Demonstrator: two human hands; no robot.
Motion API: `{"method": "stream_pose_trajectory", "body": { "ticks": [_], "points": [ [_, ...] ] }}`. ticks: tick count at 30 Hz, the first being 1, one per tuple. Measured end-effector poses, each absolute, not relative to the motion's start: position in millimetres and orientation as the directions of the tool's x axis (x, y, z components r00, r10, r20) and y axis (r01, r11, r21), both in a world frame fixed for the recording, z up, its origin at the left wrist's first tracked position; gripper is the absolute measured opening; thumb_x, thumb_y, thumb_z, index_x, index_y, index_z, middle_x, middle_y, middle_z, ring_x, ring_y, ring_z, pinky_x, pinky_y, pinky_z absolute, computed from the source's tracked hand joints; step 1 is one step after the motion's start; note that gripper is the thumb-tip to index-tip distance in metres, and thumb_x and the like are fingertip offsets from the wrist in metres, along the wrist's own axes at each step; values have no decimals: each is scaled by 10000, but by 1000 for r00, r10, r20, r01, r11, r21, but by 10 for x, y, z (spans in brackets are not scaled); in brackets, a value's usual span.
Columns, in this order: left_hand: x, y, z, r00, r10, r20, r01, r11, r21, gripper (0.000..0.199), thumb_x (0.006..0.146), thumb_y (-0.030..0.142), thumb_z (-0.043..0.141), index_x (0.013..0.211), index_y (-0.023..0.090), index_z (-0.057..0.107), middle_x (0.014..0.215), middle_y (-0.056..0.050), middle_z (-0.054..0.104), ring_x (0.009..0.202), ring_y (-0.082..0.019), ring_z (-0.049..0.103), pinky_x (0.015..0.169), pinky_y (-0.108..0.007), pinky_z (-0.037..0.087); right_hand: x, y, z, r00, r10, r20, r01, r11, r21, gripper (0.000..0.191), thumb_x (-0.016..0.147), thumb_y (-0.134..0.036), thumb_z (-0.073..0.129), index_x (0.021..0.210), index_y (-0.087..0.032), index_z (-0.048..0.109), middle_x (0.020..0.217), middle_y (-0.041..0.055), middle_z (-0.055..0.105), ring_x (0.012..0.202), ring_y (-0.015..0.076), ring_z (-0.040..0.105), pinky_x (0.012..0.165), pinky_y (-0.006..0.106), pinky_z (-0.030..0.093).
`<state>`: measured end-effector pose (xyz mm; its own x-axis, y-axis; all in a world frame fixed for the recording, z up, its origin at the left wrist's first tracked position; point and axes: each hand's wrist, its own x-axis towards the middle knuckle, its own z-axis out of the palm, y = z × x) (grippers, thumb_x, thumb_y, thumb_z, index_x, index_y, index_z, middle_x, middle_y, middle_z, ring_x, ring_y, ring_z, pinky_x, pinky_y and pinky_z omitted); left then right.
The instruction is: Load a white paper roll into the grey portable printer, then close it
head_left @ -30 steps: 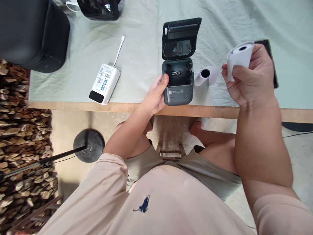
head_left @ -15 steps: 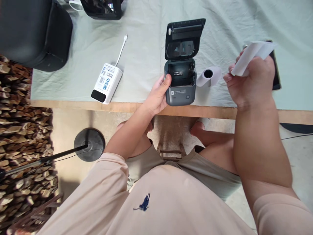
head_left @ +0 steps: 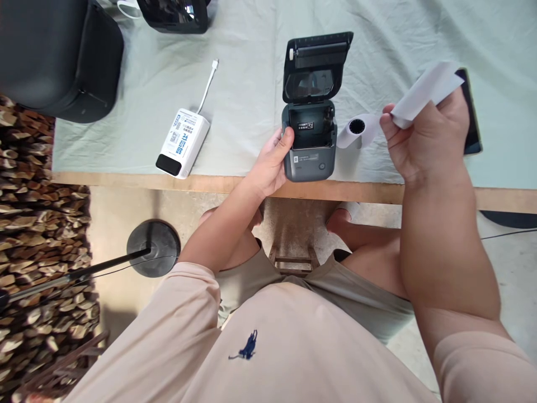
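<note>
My left hand (head_left: 274,159) grips the left side of a small dark grey label printer (head_left: 310,165), thumb on the rim of its paper bay. The printer stands near the table's front edge with its lid (head_left: 315,67) raised; the bay holds no roll. To its right lies a white paper roll (head_left: 346,135) with a black core, its loose end trailing right. My right hand (head_left: 432,137) is closed around another white paper roll (head_left: 422,95) with a loose flap, held above the cloth. Part of that roll is hidden by the hand.
Behind my right hand lies a dark phone (head_left: 473,120). On the left are a white power bank (head_left: 184,140) with a short cable, a black case (head_left: 98,61) and a glossy black device (head_left: 176,14). A pale cloth covers the table, with a wooden front edge (head_left: 210,183).
My right hand has turned a little and shifted slightly left, raising the paper roll and showing more of its flap. The left hand and the printer have stayed put.
</note>
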<state>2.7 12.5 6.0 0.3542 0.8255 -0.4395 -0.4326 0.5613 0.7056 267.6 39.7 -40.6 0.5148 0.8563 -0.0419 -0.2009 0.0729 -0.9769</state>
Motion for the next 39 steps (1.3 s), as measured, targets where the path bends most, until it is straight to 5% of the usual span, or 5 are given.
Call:
{"method": "stream_pose_trajectory", "body": {
  "ticks": [11,16,21,31,39],
  "points": [
    [16,119,66,333,810,-482,-437,586,683,427,1181,452,576,1554,275,689,1538,-68,821,1555,-285,714,1306,-427,625,2871,470,-264,518,855,-23,-193,91,-977,501,560,-378,713,1050,-300,650,1270,62,746,885,194,693,516,261,403],
    [23,119,63,346,821,-454,-416,568,710,398,1195,453,539,1502,265,710,1501,-46,839,1563,-268,707,1303,-414,626,2389,313,201,315,946,82,-319,187,-929,646,494,-385,990,990,-334,580,1045,-24,720,1103,218,768,833,335,706],
    [17,123,44,362,826,-433,-429,560,709,405,1202,446,516,1499,248,709,1454,-55,860,1554,-281,715,1309,-442,625,1958,77,565,200,976,83,-344,150,-927,625,551,-304,1016,964,-304,548,968,-119,637,919,65,734,743,178,670],
    [16,117,37,352,808,-472,-444,589,676,414,1171,459,604,1527,274,704,1516,-58,833,1543,-286,724,1310,-420,621,1894,117,400,235,970,-62,-332,20,-943,529,687,-393,876,967,-283,440,820,-105,648,518,80,616,401,148,403],
    [-1,147,-39,374,827,-419,-440,556,705,473,1133,483,679,1542,246,672,1541,-93,816,1572,-324,699,1313,-464,626,1992,88,416,122,992,-42,-444,17,-896,433,616,-371,939,995,-251,768,968,15,676,831,172,701,847,360,706]
  ]
}}
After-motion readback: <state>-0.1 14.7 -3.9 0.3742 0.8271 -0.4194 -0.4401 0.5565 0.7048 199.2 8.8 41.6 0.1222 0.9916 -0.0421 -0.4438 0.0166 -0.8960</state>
